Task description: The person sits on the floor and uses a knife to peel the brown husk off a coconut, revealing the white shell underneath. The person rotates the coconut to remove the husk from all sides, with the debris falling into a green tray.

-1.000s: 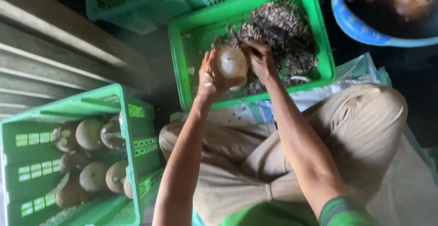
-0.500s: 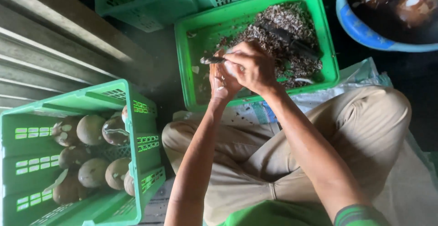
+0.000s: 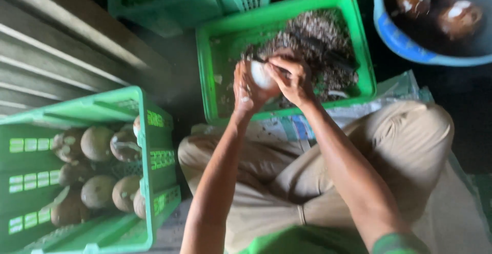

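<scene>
Clearly a pale, rounded coconut, clutched between left hand and right hand, each grip closed around it.

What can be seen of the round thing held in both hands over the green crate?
The round fruit shows a pale, whitish, smooth-looking face, blurred, so finer detail is unclear. The left hand cups it from the side and below; the right hand covers its other side, fingers curled over it. It is held above the green crate, which holds a heap of brown-and-white scraps. It touches only the hands.
</scene>
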